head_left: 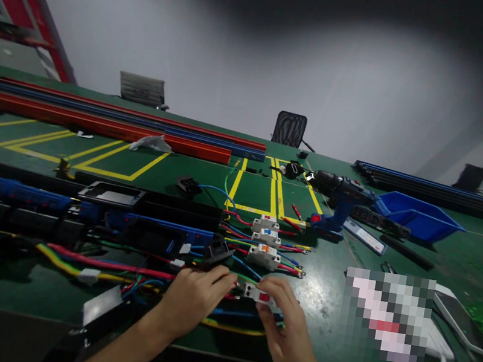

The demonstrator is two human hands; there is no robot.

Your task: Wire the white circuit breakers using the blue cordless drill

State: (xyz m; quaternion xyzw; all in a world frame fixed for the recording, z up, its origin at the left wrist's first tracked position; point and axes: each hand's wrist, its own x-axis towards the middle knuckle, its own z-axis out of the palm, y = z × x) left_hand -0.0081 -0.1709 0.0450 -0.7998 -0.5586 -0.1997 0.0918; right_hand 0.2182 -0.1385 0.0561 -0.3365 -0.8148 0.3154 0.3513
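My right hand (281, 319) is closed on a white circuit breaker with a red switch (256, 294) at the table's near side. Just left of the breaker, my left hand (200, 294) pinches a red wire whose tip lies near the breaker's terminals. Beyond my hands, three white breakers stand in a row: one with an orange switch (264, 257), one with a blue switch (266, 236) and one with a red switch (266, 223). Coloured wires come out of both their sides. A black socket piece (217, 252) sits behind my left hand.
Long black and blue rails with wires (28, 194) cover the left of the green table (321, 316). A cordless drill (339, 205), a blue bin (419, 215) and a white device (467, 321) are on the right. Orange rails (139, 134) lie at the back left.
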